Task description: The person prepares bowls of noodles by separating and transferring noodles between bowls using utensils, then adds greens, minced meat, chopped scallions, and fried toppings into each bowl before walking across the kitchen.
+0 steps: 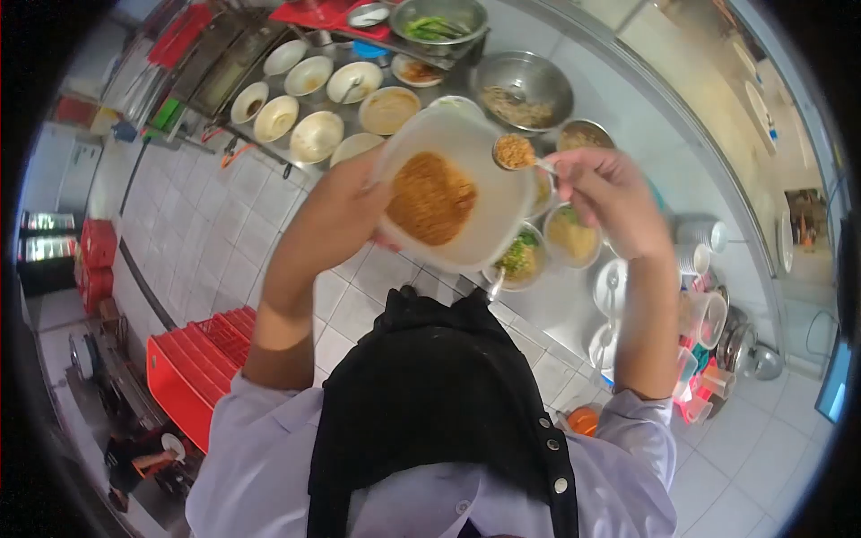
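My left hand (pixel 352 202) grips the side of a translucent white plastic tub (pixel 502 211), which is tilted towards me. Orange-brown powder (pixel 430 197) lies in the tub. In my right hand (pixel 608 193), closed round its handle, is a metal spoon (pixel 543 165) heaped with orange-brown crumbs (pixel 514 151). The spoon's bowl is over the tub's upper right edge. Just below the tub and right hand are a bowl with chopped green herbs (pixel 517 257) and a bowl with yellowish food (pixel 574 235).
Several white bowls (pixel 317 136) stand on the counter at upper left. A large metal bowl (pixel 538 72) holds pale shreds; another metal bowl (pixel 462 36) holds green vegetables. Stacked cups (pixel 701 238) sit at right. Red crates (pixel 193 359) stand at lower left. Another person (pixel 134 462) is at far lower left.
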